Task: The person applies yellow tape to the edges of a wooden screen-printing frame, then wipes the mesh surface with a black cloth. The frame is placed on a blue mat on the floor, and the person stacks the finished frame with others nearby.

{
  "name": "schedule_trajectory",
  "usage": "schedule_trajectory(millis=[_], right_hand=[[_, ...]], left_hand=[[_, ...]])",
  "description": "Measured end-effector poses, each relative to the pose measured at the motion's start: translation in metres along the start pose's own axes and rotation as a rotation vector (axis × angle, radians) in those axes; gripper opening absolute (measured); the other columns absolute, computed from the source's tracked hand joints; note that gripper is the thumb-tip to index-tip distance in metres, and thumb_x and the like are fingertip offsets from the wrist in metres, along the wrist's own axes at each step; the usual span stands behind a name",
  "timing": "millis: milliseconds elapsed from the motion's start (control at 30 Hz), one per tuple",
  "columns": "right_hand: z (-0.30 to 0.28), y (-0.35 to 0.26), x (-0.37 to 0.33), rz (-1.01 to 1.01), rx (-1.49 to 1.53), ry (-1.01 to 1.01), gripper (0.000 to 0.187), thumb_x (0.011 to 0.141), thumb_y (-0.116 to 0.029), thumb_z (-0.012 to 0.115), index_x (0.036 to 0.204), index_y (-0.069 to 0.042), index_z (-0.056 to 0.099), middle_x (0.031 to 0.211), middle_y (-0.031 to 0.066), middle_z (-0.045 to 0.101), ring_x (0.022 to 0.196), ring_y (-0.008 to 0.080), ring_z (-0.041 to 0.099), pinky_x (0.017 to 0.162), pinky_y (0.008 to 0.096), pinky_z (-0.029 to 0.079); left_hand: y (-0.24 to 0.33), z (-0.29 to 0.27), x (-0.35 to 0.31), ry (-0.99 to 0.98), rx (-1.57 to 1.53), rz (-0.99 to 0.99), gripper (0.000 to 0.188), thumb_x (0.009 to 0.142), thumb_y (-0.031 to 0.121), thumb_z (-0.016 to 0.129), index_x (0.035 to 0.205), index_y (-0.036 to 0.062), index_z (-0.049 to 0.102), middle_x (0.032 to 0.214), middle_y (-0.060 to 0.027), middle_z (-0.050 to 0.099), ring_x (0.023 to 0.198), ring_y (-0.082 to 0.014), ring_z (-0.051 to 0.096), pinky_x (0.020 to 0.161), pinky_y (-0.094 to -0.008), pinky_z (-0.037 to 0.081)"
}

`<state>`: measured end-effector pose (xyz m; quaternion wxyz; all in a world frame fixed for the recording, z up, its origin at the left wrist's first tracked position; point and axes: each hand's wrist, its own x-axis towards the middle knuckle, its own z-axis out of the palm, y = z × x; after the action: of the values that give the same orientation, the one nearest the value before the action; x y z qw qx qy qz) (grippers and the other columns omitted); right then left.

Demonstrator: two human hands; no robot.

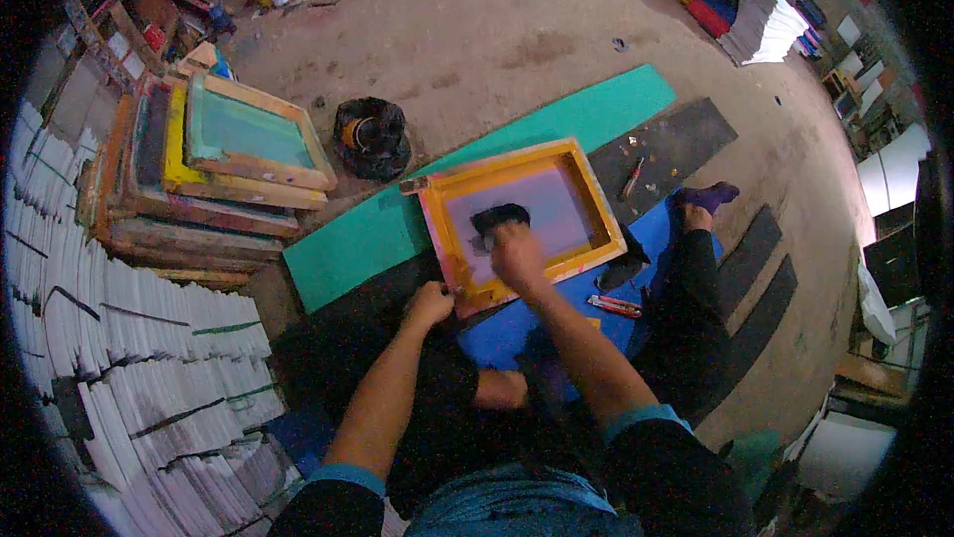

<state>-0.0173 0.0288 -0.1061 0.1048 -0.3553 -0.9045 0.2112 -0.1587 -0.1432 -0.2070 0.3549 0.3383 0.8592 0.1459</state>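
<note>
A wooden screen-printing frame (588,255) with yellow-stained inner edges lies tilted in front of me. Pale lilac mesh (556,201) fills it. My right hand (519,257) is closed on a bunched black rag (497,217) and presses it on the left part of the mesh, where a dark smear shows. At the frame's near left corner, the fingers of my left hand (429,306) are closed on the wood. A red utility knife (616,306) lies on the blue sheet (660,231), near the frame's closest edge.
A long green board (621,105) and a dark board (686,140) extend beyond the frame. A second knife (633,177) rests among scraps. Further left stand a black plastic bag (372,138), stacked frames (260,125) and bundled paper (149,338). My legs flank the sheet.
</note>
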Motion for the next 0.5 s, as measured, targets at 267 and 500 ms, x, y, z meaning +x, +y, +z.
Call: schedule_trajectory(millis=[267,500], right_hand=[[0.049,-0.053,-0.091,-0.164,-0.255,0.231,0.032,0.085,-0.029,0.064,0.109,-0.007,0.066,0.114,0.0118,0.063,0.113,0.0324,0.054,0.099,0.0488,0.041],[0.057,-0.027,-0.096,-0.042,-0.267,0.357,0.037,0.082,-0.033,0.07,0.109,-0.009,0.064,0.119,0.0129,0.061,0.116,0.0357,0.052,0.101,0.0497,0.039]], left_hand=[[0.021,-0.019,-0.011,-0.075,-0.016,0.093,0.043,0.091,0.044,0.058,0.106,0.0067,0.073,0.11,-0.0216,0.068,0.104,-0.0409,0.065,0.09,-0.0504,0.05],[0.034,-0.01,-0.012,0.001,-0.098,0.071,0.042,0.092,0.044,0.057,0.099,0.0055,0.072,0.11,-0.0205,0.069,0.103,-0.0403,0.066,0.089,-0.0497,0.05]])
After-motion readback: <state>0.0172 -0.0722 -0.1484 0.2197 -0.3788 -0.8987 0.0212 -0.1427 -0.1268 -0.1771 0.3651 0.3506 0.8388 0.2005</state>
